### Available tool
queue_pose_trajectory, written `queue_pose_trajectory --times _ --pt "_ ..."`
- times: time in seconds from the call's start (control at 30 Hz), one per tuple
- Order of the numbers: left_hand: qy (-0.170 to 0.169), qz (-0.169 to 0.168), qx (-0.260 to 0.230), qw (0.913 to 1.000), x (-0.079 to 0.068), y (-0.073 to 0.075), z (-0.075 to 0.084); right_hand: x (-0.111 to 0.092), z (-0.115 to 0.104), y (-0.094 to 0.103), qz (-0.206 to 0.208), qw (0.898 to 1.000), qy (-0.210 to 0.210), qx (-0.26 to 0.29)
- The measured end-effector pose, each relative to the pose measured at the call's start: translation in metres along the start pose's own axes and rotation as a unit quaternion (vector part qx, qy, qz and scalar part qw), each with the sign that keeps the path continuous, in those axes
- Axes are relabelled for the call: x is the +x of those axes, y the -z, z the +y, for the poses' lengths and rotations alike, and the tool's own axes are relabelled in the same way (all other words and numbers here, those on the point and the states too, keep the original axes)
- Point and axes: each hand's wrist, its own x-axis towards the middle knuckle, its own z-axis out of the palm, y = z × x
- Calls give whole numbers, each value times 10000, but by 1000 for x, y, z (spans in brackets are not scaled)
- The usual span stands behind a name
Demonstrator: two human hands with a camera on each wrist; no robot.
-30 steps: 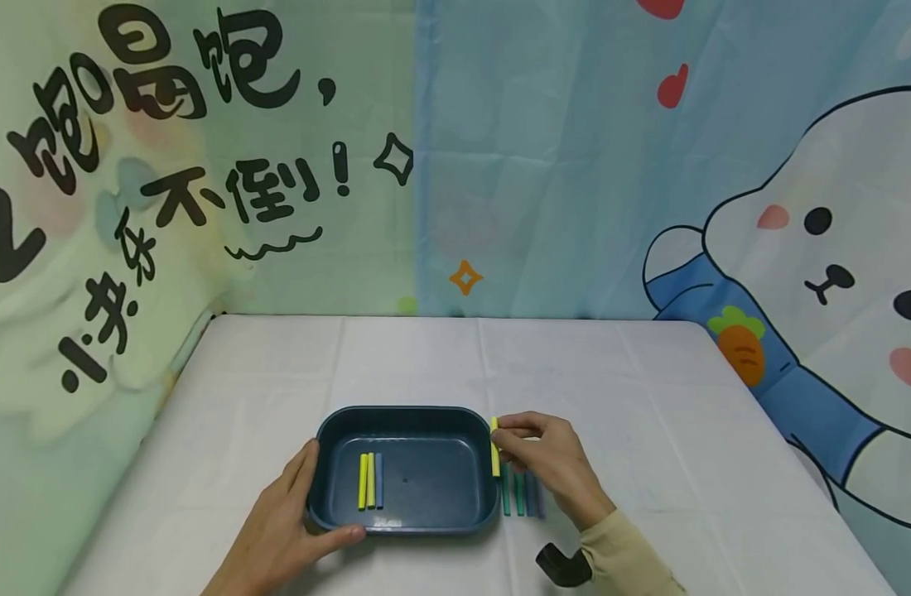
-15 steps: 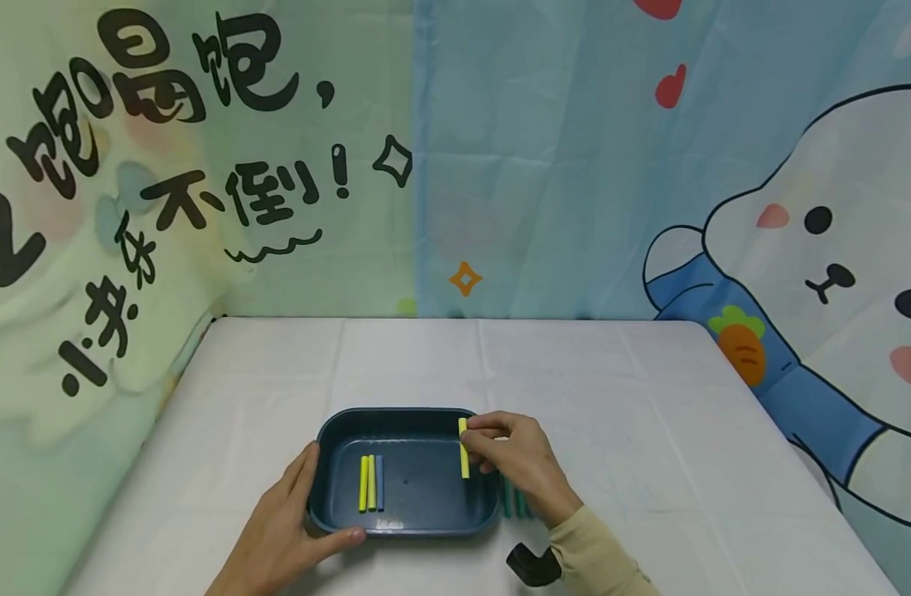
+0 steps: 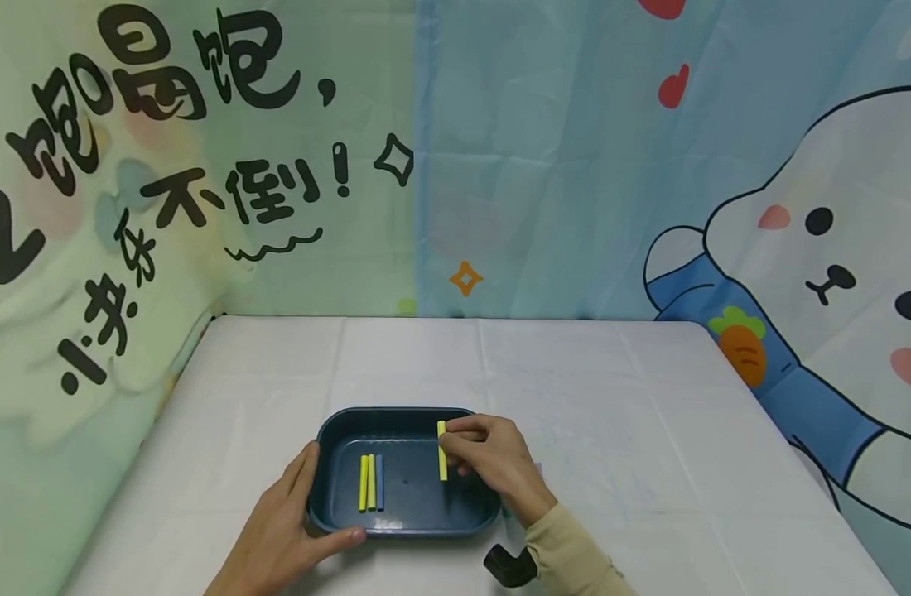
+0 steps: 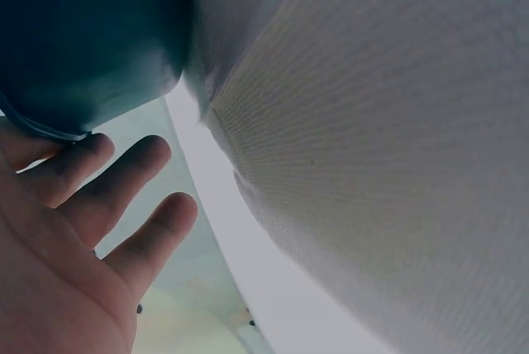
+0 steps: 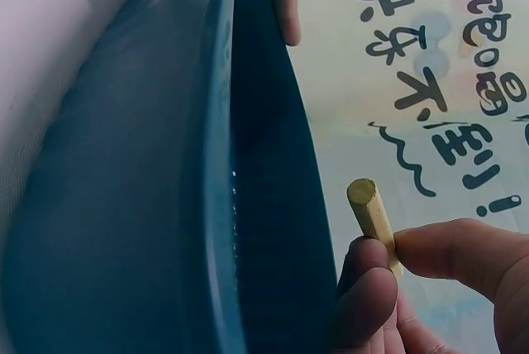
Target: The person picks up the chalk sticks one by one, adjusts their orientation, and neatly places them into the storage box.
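Note:
My right hand pinches a yellow stick between thumb and fingertips, upright over the right part of the dark blue tray. In the right wrist view the round end of this yellow stick points past the tray's rim. Inside the tray, left of its middle, two yellow sticks and a blue stick lie side by side. My left hand touches the tray's near left corner, thumb along the front rim. Its fingers are straight and spread in the left wrist view.
A white cloth covers the table. Just right of the tray, other sticks are mostly hidden behind the right hand and sleeve. A black curved piece sits at the right wrist. A printed curtain hangs behind the table.
My right hand has carried the yellow stick leftward, from beside the tray's right rim to over its inside. The left hand and the three sticks in the tray have stayed put.

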Motion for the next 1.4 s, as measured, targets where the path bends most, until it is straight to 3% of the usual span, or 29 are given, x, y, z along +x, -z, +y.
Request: queue_pose_trajectory --times 0.77,1.1,1.4 --pt "50 -75 33 10000 0 3 2 3 2 -32 -390 9989 215 143" --pt "65 -173 80 9998 2 5 3 7 8 -51 -276 9992 61 -289" --pt "21 -126 57 9999 1 1 2 7 10 -61 -527 9967 -138 -608"
